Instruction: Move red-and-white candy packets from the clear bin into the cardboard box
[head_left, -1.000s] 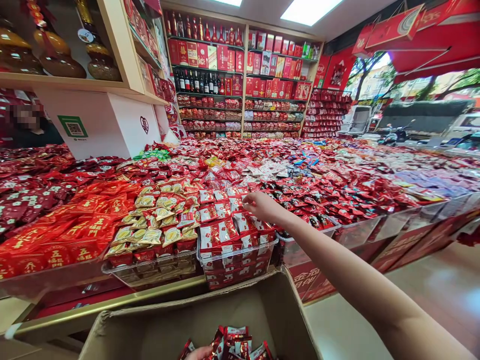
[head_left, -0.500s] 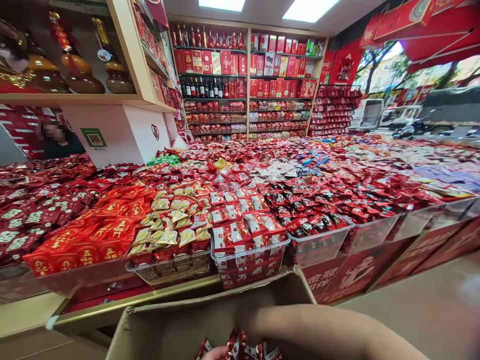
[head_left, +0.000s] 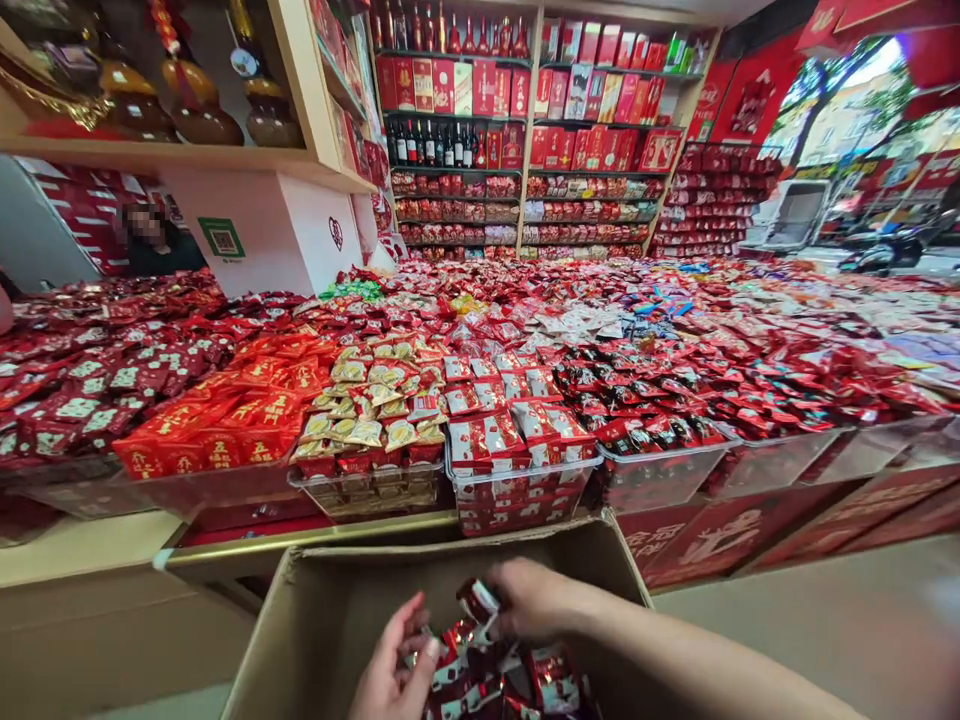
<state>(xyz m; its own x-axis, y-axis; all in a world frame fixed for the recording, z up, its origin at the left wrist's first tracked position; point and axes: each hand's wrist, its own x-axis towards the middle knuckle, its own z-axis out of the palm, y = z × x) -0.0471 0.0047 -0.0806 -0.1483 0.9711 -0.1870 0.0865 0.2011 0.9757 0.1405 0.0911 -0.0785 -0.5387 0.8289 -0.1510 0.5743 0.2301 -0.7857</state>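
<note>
An open cardboard box [head_left: 337, 555] stands right in front of me, with a heap of small red-and-white snack packets [head_left: 555, 675] in its bottom. My right hand [head_left: 529, 598] reaches in from the right, blurred, its fingers closed on a red-and-white snack packet [head_left: 478, 600] raised above the heap. At the heap's left edge is my left hand [head_left: 394, 660], thumb and fingers apart and curved beside the packets. Its far fingers are partly hidden. Beyond the box's far wall, a clear plastic bin [head_left: 525, 480] holds similar packets in stacked rows.
More clear bins line the counter, with gold-and-red packets [head_left: 375, 410] and bright red packets [head_left: 247, 410] to the left and dark red packets [head_left: 645, 430] to the right. A shelf wall [head_left: 525, 140] stands behind. A person [head_left: 154, 240] is at the back left.
My view has tilted down and shows more of the box. The right hand has come up from the heap with a packet, and more of my left hand shows.
</note>
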